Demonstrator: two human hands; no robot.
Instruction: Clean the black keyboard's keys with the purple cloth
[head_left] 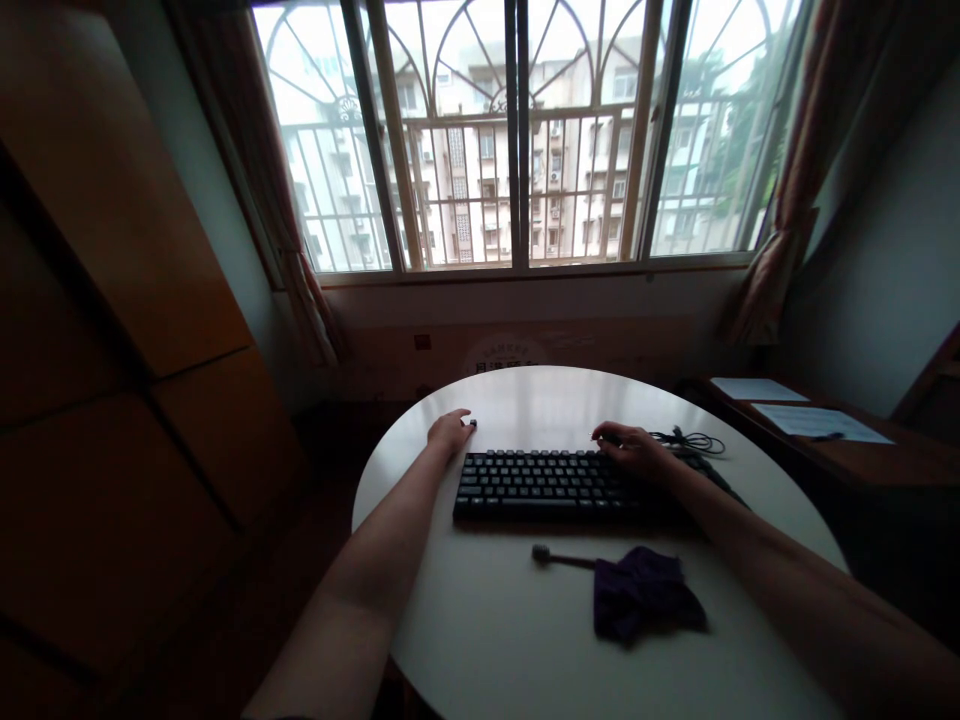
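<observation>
Beyond the upper left corner of the black keyboard [536, 480], my left hand [448, 432] rests low over the table. Its index finger and thumb are apart, and a small dark piece, perhaps a keycap [473, 424], is by the thumb tip. My right hand [631, 446] is over the keyboard's back edge, right of its middle, with fingers curled. Whatever those fingers hold, if anything, is too small to make out. My right hand and forearm hide part of the keyboard's right side. A brush [559, 557] lies in front of the keyboard, its handle end under a crumpled purple cloth [641, 595].
The round white table [480, 610] carries these things. A coiled black cable [691, 440] lies behind the keyboard at the right. Papers [821, 422] and a pen are on a brown side table [922, 462]. A wooden cabinet [112, 300] stands left, and a barred window is ahead.
</observation>
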